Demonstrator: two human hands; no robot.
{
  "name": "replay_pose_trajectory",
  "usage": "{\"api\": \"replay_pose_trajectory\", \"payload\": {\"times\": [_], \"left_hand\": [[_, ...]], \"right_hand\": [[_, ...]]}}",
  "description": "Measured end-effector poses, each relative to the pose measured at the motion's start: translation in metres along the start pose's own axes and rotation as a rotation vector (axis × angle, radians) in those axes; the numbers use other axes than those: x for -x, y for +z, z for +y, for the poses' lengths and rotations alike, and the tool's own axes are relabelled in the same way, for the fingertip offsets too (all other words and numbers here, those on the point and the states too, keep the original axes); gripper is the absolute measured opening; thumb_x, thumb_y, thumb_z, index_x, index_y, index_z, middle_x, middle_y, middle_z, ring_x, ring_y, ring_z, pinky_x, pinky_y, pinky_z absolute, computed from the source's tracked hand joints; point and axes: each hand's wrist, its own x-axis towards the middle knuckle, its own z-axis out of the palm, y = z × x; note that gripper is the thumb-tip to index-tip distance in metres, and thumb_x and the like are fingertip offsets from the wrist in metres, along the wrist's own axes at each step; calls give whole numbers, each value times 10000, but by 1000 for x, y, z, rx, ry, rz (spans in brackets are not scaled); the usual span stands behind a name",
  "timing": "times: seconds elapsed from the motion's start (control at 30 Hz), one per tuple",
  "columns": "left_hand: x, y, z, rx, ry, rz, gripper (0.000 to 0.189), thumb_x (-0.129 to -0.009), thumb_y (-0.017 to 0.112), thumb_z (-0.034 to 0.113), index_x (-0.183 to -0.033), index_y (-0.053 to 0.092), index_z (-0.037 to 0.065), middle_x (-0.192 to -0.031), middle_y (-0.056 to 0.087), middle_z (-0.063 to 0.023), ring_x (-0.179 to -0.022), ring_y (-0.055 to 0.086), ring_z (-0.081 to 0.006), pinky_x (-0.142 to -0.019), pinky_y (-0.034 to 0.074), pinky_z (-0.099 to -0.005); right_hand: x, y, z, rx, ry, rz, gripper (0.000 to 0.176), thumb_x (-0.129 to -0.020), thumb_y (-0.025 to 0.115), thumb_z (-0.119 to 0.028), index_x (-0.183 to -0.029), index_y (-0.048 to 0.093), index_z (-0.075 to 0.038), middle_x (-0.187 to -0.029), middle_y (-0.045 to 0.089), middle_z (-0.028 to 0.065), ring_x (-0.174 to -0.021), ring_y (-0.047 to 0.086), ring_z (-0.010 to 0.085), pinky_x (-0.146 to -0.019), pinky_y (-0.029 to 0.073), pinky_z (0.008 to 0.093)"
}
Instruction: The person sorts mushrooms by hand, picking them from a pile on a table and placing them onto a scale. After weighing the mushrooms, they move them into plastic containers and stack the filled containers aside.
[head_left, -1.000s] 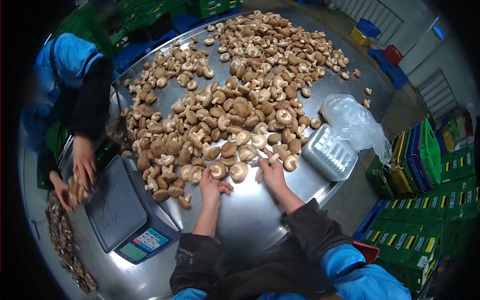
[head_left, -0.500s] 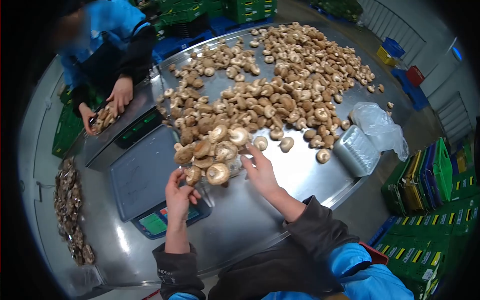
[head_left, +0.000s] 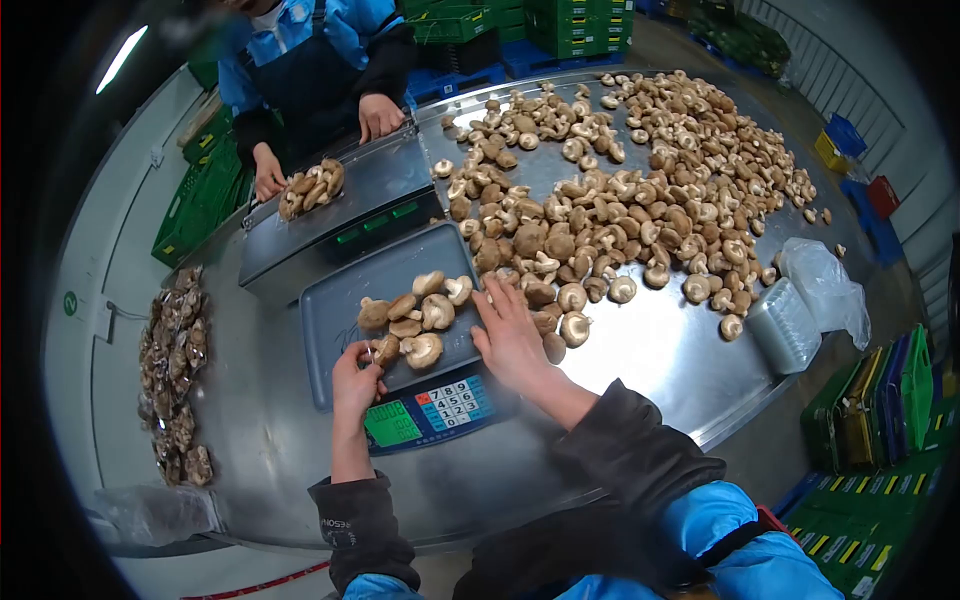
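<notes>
A cluster of several shiitake mushrooms [head_left: 437, 312] rests on the grey scale platform [head_left: 330, 290]; the clear tray beneath them barely shows. My left hand [head_left: 356, 385] is closed at the near left corner of this cluster, its fingertips pinching the tray's edge beside a mushroom [head_left: 421, 350]. To the right, my right hand [head_left: 515, 335] has its fingers stretched out, empty, at the edge of the loose mushroom pile [head_left: 610, 215]. Its fingertips lie against mushrooms between the pile and the platform. Below the platform, the scale's green display [head_left: 392, 424] and keypad [head_left: 455, 403] are uncovered.
Across the steel table [head_left: 270, 440], a co-worker's hands [head_left: 380, 115] are near another mushroom portion [head_left: 312, 188]. Wrapped mushroom packs [head_left: 178, 370] line the left edge. Stacked trays [head_left: 783, 328] and a plastic bag [head_left: 825, 285] lie at right. Green crates [head_left: 870, 510] stand beyond.
The mushroom cluster has come down onto the scale platform. My right hand has left the cluster and moved to the pile's edge. The co-worker's hands have moved apart, off their mushrooms.
</notes>
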Motion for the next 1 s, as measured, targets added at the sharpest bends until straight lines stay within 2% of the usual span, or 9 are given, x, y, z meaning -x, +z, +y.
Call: {"api": "replay_pose_trajectory", "payload": {"times": [0.2, 0.27, 0.3, 0.37, 0.47, 0.67, 0.8, 0.87, 1.0], "left_hand": [[10, -21, 0, -179, 6, -30, 365, -783, 559, -24, -1147, 573, -42, -929, 620, -87, -556, 595, -157, -507, 488, -291], [6, -31, -9, -474, 221, 156, 367, -833, 582, 39, -1190, 554, -40, -1037, 623, -136, -772, 641, -237, -695, 524, -334], [8, -29, 0, -469, 212, 159, 367, -833, 582, 39, -1190, 554, -40, -1037, 623, -136, -772, 641, -237, -695, 524, -334], [10, -19, 21, -355, 422, 297, 391, -888, 570, 116, -1249, 523, -26, -1199, 575, -178, -1073, 578, -313, -933, 456, -371], [-3, -3, 22, -337, 563, 355, 407, -926, 528, 158, -1295, 492, -10, -1314, 506, -187, -1226, 487, -327, -1033, 383, -372], [-12, 10, 19, -269, 562, 306, 379, -909, 539, 132, -1261, 522, -6, -1317, 512, -184, -1249, 477, -319, -1051, 365, -369], [-30, 11, 7, -270, 592, 208, 334, -860, 581, 60, -1188, 579, -1, -1236, 573, -175, -1170, 542, -322, -1005, 414, -359], [-35, 12, 4, -168, 500, 256, 312, -808, 611, -9, -1120, 615, 1, -1144, 626, -148, -1066, 607, -280, -943, 462, -339], [-35, 8, 3, -16, 435, 203, 311, -810, 617, -22, -1121, 606, -10, -1084, 640, -122, -1014, 618, -218, -903, 477, -310]], "right_hand": [[-1, -15, 0, -84, 29, -113, 592, -892, 594, -245, -1381, 376, 7, -1439, 343, 232, -1362, 301, 386, -1117, 285, 440], [-10, -23, -7, -124, -5, -96, 593, -884, 609, -226, -1374, 374, 14, -1428, 350, 229, -1351, 312, 387, -1112, 290, 441], [-15, -26, -10, -168, -34, -68, 596, -876, 624, -207, -1366, 372, 21, -1418, 357, 227, -1340, 323, 388, -1108, 295, 443], [-25, -24, -14, -153, -65, -90, 614, -872, 628, -205, -1375, 356, 18, -1424, 349, 226, -1343, 317, 389, -1104, 304, 438], [-34, -15, -17, -150, -74, -51, 611, -869, 627, -193, -1372, 355, 24, -1407, 370, 237, -1329, 336, 397, -1096, 313, 446], [-93, -9, -15, -205, -58, 22, 573, -831, 623, -133, -1359, 419, -42, -1386, 416, 240, -1260, 427, 414, -1055, 375, 420], [-134, 13, -7, -53, -95, -73, 538, -787, 633, -127, -1313, 516, -128, -1306, 503, 174, -1199, 489, 362, -1004, 424, 424], [-149, 17, -3, 185, -66, -384, 467, -776, 642, -130, -1239, 589, -146, -1234, 557, 150, -1138, 524, 355, -976, 445, 419], [-147, 17, 4, 116, -72, -327, 418, -772, 654, -146, -1187, 621, -107, -1178, 587, 152, -1089, 548, 353, -953, 454, 416]]}}
